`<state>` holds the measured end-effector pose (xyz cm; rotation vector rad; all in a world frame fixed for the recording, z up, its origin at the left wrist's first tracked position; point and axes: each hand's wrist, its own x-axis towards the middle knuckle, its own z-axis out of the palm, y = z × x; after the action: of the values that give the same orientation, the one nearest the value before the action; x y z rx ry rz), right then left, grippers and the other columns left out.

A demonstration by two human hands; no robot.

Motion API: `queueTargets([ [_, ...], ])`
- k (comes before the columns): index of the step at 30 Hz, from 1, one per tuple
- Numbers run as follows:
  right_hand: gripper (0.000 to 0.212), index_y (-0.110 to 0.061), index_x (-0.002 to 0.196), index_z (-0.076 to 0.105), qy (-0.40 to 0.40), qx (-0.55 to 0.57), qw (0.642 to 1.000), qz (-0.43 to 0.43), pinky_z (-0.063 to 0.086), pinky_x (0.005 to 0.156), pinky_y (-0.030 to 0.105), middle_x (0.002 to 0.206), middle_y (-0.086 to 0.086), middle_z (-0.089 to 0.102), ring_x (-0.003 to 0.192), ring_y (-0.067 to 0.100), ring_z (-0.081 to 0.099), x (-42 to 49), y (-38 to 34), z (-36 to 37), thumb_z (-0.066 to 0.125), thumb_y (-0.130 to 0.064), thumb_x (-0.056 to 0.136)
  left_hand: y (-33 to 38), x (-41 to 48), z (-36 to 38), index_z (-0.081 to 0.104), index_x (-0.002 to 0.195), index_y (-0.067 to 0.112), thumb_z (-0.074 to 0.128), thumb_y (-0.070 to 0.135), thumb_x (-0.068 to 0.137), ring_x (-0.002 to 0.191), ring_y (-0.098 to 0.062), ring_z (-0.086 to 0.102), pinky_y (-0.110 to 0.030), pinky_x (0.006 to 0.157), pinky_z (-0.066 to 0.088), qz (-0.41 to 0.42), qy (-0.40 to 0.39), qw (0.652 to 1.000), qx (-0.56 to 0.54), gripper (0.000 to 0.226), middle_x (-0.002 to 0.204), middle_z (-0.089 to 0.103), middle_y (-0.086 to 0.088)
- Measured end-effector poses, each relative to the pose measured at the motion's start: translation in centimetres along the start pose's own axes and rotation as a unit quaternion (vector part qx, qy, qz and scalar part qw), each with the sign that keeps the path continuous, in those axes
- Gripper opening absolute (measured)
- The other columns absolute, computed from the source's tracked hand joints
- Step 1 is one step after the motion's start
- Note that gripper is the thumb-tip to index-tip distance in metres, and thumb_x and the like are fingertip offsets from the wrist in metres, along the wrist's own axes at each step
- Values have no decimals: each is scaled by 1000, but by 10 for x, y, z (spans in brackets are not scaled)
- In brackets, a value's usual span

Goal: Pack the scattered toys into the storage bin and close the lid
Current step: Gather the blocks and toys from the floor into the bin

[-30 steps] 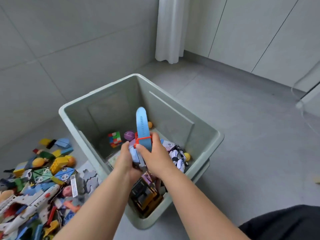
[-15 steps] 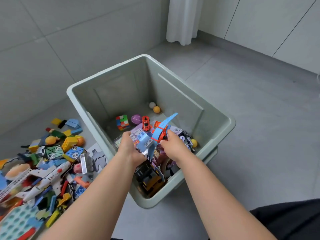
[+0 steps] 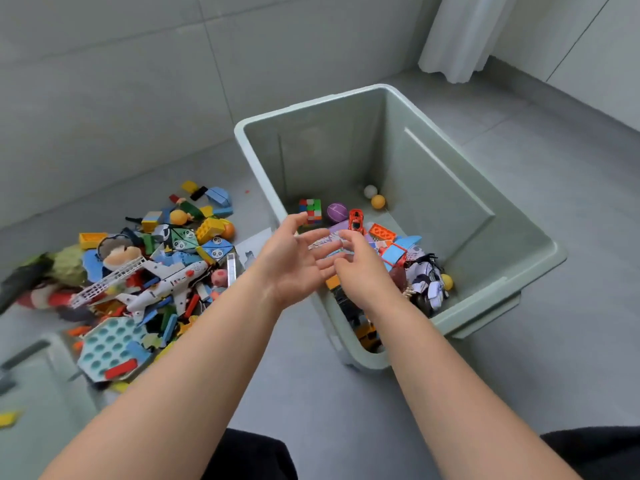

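Note:
A pale green storage bin [image 3: 460,202] stands open on the grey floor, holding a colour cube [image 3: 310,210], a purple ball [image 3: 337,212], a red toy car [image 3: 356,220], small balls and a blue and red toy [image 3: 398,249]. My left hand [image 3: 294,265] hovers over the bin's near left rim, palm up, fingers spread and empty. Beside it, my right hand [image 3: 363,268] is above the bin's toys, fingers relaxed, holding nothing. A pile of scattered toys lies on the floor to the left, with a white toy plane [image 3: 162,285] and yellow bricks [image 3: 209,230].
A teal bubble tray [image 3: 110,344] lies at the pile's near edge. A pale green lid-like piece [image 3: 31,368] sits at the far left bottom. A tiled wall rises behind the pile, and a white curtain [image 3: 460,32] hangs at the back right.
Both hands have let go of the blue and red toy, which now lies in the bin. The hands have opened and drawn back toward the near left rim.

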<state>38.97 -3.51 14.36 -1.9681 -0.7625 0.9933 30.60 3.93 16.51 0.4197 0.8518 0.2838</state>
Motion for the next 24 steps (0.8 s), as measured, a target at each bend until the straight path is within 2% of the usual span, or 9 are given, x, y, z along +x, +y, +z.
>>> queueTargets([
  [2,46,-17,132,42,53,-19,994,-88,34,102,26,137,3,44,127,16,40,-10,-12,27,42,-3,89,10,-17,-30,47,132,4,36,37,96,116,-32,56,-39,96,45,30,-20,999,-3,50,128,58,-18],
  [4,42,-17,125,47,75,-26,983,-165,32,100,21,129,2,46,122,14,40,-23,-25,54,47,-2,85,21,-39,-69,54,126,6,35,35,97,115,-27,59,-39,98,44,64,-20,998,11,45,124,63,-13],
  [7,40,-19,122,47,-3,-47,976,-211,30,91,16,117,-5,41,111,11,41,-36,-35,102,49,-4,85,33,-67,-145,57,124,10,34,33,97,112,-23,61,-38,101,42,103,58,993,29,42,122,65,-8],
  [9,41,-21,124,46,-74,-74,974,-203,33,93,19,115,-6,38,108,12,42,-31,-28,139,52,-7,86,34,-79,-200,59,122,11,34,31,97,110,-22,62,-39,103,40,117,138,983,15,41,121,66,-8],
  [11,44,-22,127,44,-115,-116,971,-174,33,99,24,124,0,39,116,17,41,-15,-11,178,55,-11,86,26,-88,-252,57,120,12,34,29,97,113,-23,58,-40,110,33,126,218,968,-7,37,120,65,-9],
  [15,78,-28,144,24,-159,-286,941,-88,28,109,39,147,9,22,132,34,28,33,41,222,67,-21,80,-7,-86,-316,51,124,12,39,25,96,120,-27,51,-41,111,30,124,326,937,1,33,123,60,-10],
  [19,94,-42,145,10,-201,-390,896,-66,28,109,43,152,9,7,136,38,20,71,82,245,73,-37,75,-27,-70,-341,57,117,13,41,29,97,112,-26,55,-41,103,35,73,325,942,41,31,122,62,-10],
  [22,89,-47,144,11,-192,-375,904,-70,29,109,44,151,12,5,137,36,21,82,105,266,71,-36,79,-21,-54,-338,58,121,11,37,34,99,109,-27,58,-42,103,39,50,281,957,44,38,118,64,-10],
  [24,79,-43,144,18,-150,-363,915,-96,31,109,41,150,14,9,136,35,24,82,118,277,67,-29,83,-15,-38,-330,56,122,11,36,37,99,109,-28,57,-43,104,38,46,260,964,39,40,120,63,-11],
])
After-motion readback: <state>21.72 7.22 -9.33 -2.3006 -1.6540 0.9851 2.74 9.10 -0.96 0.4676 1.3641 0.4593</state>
